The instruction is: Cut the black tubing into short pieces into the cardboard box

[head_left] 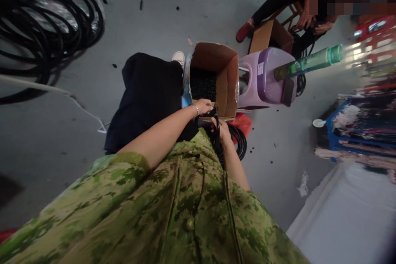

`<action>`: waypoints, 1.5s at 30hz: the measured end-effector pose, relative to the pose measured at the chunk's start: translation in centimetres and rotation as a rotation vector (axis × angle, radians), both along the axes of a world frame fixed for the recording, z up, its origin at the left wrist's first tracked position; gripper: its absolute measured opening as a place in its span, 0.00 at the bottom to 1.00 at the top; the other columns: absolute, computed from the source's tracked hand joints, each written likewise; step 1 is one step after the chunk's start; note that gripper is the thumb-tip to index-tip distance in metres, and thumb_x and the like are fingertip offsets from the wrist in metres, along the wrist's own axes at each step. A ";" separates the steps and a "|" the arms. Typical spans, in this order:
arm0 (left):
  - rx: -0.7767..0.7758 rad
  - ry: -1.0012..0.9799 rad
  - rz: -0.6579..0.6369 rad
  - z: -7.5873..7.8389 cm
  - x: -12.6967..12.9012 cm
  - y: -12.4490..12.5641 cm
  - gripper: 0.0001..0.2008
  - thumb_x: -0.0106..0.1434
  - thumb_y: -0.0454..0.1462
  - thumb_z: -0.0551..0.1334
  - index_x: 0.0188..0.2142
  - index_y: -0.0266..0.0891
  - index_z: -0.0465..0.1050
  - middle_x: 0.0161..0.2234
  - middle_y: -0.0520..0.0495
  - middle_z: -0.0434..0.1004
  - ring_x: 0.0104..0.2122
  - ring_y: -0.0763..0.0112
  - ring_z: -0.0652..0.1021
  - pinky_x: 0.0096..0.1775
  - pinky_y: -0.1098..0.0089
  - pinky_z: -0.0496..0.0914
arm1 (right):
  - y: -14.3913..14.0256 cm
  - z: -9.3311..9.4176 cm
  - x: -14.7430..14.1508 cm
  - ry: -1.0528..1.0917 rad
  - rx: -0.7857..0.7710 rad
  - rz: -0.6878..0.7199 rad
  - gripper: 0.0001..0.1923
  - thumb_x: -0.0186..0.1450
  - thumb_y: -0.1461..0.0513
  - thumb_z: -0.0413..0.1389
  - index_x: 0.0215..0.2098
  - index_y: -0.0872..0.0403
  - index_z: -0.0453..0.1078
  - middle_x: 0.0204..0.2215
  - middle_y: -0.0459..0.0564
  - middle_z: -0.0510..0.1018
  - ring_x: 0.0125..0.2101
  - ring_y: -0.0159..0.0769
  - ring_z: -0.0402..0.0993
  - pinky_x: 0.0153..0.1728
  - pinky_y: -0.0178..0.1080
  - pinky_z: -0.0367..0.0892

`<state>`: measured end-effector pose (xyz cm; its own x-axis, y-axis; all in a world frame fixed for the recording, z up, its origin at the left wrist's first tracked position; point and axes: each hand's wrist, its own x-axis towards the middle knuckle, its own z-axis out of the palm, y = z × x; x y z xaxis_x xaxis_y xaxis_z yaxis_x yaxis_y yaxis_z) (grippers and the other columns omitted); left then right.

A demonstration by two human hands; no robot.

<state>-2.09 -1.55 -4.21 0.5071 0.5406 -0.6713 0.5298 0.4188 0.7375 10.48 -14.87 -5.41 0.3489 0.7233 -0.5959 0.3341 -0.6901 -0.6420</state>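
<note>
At the near edge of an open brown cardboard box (228, 90), the left hand (204, 107) has its fingers close together near some small black pieces (213, 112); whether it grips one, I cannot tell. The right hand (224, 131), just beside it, is curled around a thin black flexible cable (218, 128). Near the right wrist is a round black coil (243, 142). Next to the box stands a light purple plastic stool (262, 84).

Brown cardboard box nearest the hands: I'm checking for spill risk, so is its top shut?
No, the brown cardboard box is open at the top, with small black pieces visible inside.
</note>
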 end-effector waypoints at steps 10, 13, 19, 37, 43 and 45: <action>-0.049 -0.015 0.026 0.0 -0.2 0.1 0.06 0.66 0.31 0.59 0.31 0.36 0.71 0.20 0.56 0.64 0.17 0.80 0.61 0.23 0.76 0.57 | -0.3 -0.5 -0.9 -0.051 0.004 -0.024 0.32 0.60 0.35 0.51 0.20 0.54 0.68 0.12 0.44 0.67 0.15 0.30 0.64 0.19 0.32 0.60; -0.063 -0.002 0.056 -0.3 -0.2 0.1 0.06 0.66 0.31 0.59 0.31 0.37 0.71 0.19 0.57 0.63 0.16 0.80 0.60 0.22 0.76 0.57 | -0.3 -0.7 -1.1 -0.113 0.023 0.013 0.31 0.60 0.36 0.51 0.19 0.53 0.68 0.11 0.44 0.67 0.14 0.31 0.65 0.21 0.33 0.62; -0.037 0.080 0.091 -1.2 -0.4 0.4 0.05 0.65 0.34 0.61 0.31 0.37 0.72 0.19 0.56 0.65 0.16 0.79 0.62 0.23 0.76 0.60 | 0.0 -1.4 -1.9 -0.233 0.062 0.047 0.29 0.61 0.39 0.53 0.16 0.52 0.65 0.10 0.44 0.66 0.17 0.33 0.68 0.23 0.33 0.62; -0.074 -0.004 0.137 -0.9 0.5 0.4 0.09 0.68 0.29 0.53 0.32 0.35 0.69 0.19 0.55 0.62 0.15 0.80 0.62 0.20 0.78 0.58 | -1.6 -1.3 -0.5 0.175 0.052 -0.126 0.28 0.57 0.37 0.56 0.25 0.54 0.68 0.17 0.43 0.69 0.16 0.27 0.62 0.18 0.31 0.56; -0.087 -0.105 0.161 -0.4 0.3 0.0 0.09 0.67 0.29 0.56 0.29 0.36 0.67 0.20 0.55 0.67 0.16 0.82 0.64 0.22 0.78 0.60 | -1.8 -0.3 1.0 0.125 0.119 0.013 0.26 0.58 0.39 0.56 0.28 0.54 0.69 0.22 0.43 0.69 0.20 0.28 0.64 0.23 0.32 0.58; -0.094 -0.113 0.161 -0.2 0.2 0.0 0.10 0.67 0.29 0.56 0.28 0.36 0.67 0.20 0.56 0.67 0.16 0.82 0.64 0.23 0.78 0.59 | -1.5 -0.1 1.1 0.104 0.125 0.044 0.26 0.58 0.39 0.57 0.28 0.54 0.70 0.22 0.43 0.68 0.21 0.29 0.64 0.25 0.33 0.58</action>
